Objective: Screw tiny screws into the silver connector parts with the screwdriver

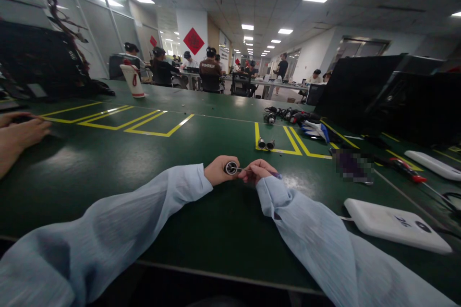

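My left hand is closed around a round metal connector, whose open end faces me. In my right hand is a thin screwdriver with a purple handle, pinched between the fingers. Its slim shaft points left, and the tip meets the connector's open end; how deep it reaches I cannot tell. Just beyond my hands, two short metal cylinders lie side by side within a yellow-taped outline on the green table.
Black corded connectors and blue-white gloves lie at the back right. Nearer are a red-black screwdriver and a white numbered box. A co-worker's hand is at far left, below a paper cup.
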{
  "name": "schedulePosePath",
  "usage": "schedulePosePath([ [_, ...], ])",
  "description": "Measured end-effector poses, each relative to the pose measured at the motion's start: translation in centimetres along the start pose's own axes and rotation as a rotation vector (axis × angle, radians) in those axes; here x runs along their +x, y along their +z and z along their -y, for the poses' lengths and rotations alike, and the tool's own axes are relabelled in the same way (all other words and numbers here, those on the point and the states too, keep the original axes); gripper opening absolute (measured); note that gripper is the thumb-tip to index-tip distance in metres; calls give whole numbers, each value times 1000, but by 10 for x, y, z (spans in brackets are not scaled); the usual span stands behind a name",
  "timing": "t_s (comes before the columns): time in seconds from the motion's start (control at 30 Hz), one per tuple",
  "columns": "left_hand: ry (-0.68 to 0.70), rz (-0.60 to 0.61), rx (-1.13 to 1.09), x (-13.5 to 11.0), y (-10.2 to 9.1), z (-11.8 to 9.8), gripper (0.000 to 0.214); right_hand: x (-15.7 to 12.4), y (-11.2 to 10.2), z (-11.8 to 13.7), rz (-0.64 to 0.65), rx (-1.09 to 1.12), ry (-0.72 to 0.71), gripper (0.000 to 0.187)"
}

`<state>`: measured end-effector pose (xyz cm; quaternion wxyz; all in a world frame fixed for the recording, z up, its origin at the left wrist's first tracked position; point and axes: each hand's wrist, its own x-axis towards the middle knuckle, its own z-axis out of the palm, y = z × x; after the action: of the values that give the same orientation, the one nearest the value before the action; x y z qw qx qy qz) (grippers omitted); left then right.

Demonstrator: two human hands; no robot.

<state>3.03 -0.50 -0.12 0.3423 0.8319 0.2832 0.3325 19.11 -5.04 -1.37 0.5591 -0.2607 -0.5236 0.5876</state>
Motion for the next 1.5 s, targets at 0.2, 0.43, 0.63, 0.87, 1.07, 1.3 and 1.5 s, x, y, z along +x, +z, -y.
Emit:
schedulePosePath([
  [0.2,-24,-92,20,6,-6,12,25,-16,17,9,87,-760,-579,13],
  [0.43,-62,-225,164,12,-24,26,26,-23,32,-6,609,-1297,-809,14],
  [0.63,-102,-300,240,17,-41,41,26,2,9,-14,612,-1482,-674,10],
  [0.87,-97,-228,283,21,-42,45,25,32,-13,-14,582,-1438,-541,8],
  [1.07,-113,-220,306,34,-49,54,26,40,-13,1,662,-1290,-521,13],
  [1.3,-111,-260,304,48,-56,66,27,45,-25,6,756,-1342,-465,10],
  [1.5,-97,-248,264,52,-58,68,27,59,-37,-13,523,-1249,-641,19],
])
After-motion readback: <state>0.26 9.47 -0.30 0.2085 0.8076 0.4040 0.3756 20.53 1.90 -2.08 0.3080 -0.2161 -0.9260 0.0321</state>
